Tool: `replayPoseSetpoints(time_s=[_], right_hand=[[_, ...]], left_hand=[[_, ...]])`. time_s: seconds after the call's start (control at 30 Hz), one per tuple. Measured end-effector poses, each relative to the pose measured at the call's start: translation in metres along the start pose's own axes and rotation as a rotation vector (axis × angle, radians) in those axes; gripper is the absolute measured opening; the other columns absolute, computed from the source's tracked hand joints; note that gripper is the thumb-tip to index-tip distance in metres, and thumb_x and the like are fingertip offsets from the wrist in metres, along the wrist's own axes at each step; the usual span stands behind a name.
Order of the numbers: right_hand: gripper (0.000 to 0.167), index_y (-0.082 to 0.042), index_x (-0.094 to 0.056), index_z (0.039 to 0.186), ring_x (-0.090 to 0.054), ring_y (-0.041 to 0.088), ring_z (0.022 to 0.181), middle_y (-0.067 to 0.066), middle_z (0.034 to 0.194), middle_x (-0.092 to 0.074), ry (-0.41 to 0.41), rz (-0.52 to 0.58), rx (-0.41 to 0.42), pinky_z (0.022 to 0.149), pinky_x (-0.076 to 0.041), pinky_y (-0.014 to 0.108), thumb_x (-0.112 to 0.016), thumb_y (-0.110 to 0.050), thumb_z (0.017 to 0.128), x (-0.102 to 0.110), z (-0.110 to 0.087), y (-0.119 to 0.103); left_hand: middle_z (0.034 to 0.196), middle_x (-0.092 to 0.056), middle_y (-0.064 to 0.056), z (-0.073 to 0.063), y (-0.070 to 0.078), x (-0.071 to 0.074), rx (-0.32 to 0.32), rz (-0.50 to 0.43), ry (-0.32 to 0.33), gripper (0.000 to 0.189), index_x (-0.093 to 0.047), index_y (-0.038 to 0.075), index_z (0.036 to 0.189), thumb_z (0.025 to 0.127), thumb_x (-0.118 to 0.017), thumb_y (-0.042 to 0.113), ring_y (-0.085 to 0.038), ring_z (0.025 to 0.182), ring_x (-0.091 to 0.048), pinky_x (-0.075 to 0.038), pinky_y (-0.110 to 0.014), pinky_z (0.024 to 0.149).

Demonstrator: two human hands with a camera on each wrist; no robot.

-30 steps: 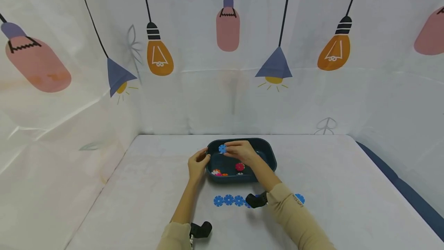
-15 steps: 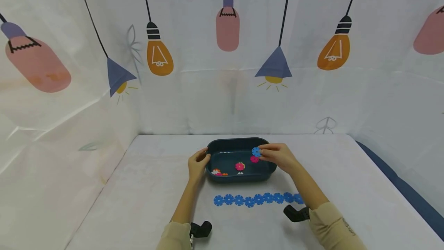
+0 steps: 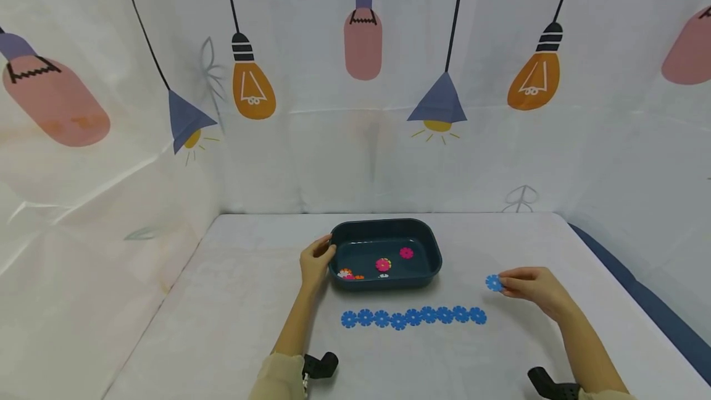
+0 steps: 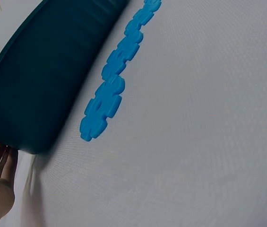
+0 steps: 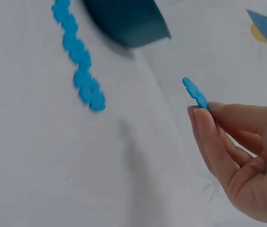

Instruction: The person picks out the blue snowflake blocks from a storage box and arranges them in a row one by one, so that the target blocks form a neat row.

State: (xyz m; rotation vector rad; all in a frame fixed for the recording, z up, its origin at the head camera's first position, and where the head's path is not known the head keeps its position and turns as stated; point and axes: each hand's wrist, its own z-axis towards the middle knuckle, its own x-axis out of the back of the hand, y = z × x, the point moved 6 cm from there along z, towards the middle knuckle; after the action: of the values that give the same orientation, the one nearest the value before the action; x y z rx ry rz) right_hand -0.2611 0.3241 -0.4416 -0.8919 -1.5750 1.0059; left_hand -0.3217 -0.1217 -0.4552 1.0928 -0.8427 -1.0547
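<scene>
My right hand [image 3: 536,289] pinches a blue snowflake-shaped plastic disc [image 3: 494,283] between thumb and fingertips, above the right part of the table. In the right wrist view that disc [image 5: 195,93] appears nearly edge-on. To its left, a row of several matching blue discs [image 3: 413,317] runs across the table in front of a dark teal tray [image 3: 383,284]. My left hand [image 3: 315,264] grips the tray's left end; the left wrist view shows its fingers [image 4: 9,165] against the outer wall. Inside the tray lie pink discs [image 3: 407,253] and a small orange, white and pink cluster [image 3: 347,274].
A white table [image 3: 222,326] carries everything. Behind it hangs a white sheet [image 3: 311,159] printed with lamps. Black camera mounts [image 3: 321,365] sit on both wrists. Dark blue material [image 3: 616,270] shows beyond the table's right edge.
My right hand has moved from over the tray to the right and nearer, carrying the blue disc out. The whole row of discs is now uncovered. My left hand stays at the tray.
</scene>
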Motion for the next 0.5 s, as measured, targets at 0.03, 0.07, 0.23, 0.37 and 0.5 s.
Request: replayPoseSetpoints(time_s=[0.03, 0.07, 0.23, 0.37, 0.5], right_hand=[[0.038, 0.023, -0.052, 0.114, -0.068, 0.013, 0.078, 0.014, 0.096, -0.069, 0.007, -0.016, -0.018, 0.072, -0.055, 0.026, -0.057, -0.008, 0.093, 0.002, -0.003, 0.006], [0.037, 0.023, -0.053, 0.113, -0.068, 0.013, 0.077, 0.014, 0.096, -0.069, 0.018, -0.032, -0.04, 0.071, -0.055, 0.025, -0.057, -0.008, 0.093, 0.004, -0.006, 0.012], [0.032, 0.019, -0.057, 0.109, -0.065, 0.013, 0.073, 0.013, 0.094, -0.069, 0.065, -0.105, -0.159, 0.068, -0.055, 0.024, -0.059, -0.007, 0.091, 0.005, -0.013, 0.034], [0.028, 0.019, -0.059, 0.106, -0.065, 0.015, 0.071, 0.013, 0.09, -0.069, 0.083, -0.134, -0.183, 0.066, -0.055, 0.024, -0.058, -0.004, 0.09, 0.0, -0.015, 0.038], [0.026, 0.018, -0.06, 0.104, -0.064, 0.016, 0.07, 0.012, 0.087, -0.069, 0.091, -0.137, -0.185, 0.064, -0.055, 0.024, -0.058, -0.002, 0.089, -0.006, -0.016, 0.038]], left_hand=[[0.112, -0.064, -0.025, 0.002, -0.005, 0.0, 0.002, 0.005, 0.004, 0.028, -0.065, -0.009, 0.11, 0.083, -0.065, -0.001, -0.037, 0.103, -0.061, -0.046, -0.013, 0.078], [0.112, -0.065, -0.024, 0.003, -0.009, 0.0, 0.007, 0.009, 0.009, 0.028, -0.065, -0.008, 0.11, 0.083, -0.065, 0.0, -0.036, 0.103, -0.061, -0.046, -0.013, 0.079], [0.112, -0.065, -0.021, 0.007, -0.021, -0.001, 0.016, 0.004, 0.027, 0.028, -0.067, -0.005, 0.11, 0.083, -0.066, 0.002, -0.034, 0.103, -0.061, -0.049, -0.019, 0.083], [0.112, -0.065, -0.021, 0.006, -0.02, -0.001, 0.017, 0.002, 0.029, 0.028, -0.067, -0.004, 0.11, 0.083, -0.066, 0.002, -0.033, 0.103, -0.062, -0.048, -0.017, 0.081], [0.112, -0.064, -0.024, 0.0, -0.001, 0.0, 0.024, -0.016, 0.014, 0.028, -0.065, -0.009, 0.11, 0.083, -0.065, -0.001, -0.037, 0.103, -0.06, -0.045, -0.012, 0.078]])
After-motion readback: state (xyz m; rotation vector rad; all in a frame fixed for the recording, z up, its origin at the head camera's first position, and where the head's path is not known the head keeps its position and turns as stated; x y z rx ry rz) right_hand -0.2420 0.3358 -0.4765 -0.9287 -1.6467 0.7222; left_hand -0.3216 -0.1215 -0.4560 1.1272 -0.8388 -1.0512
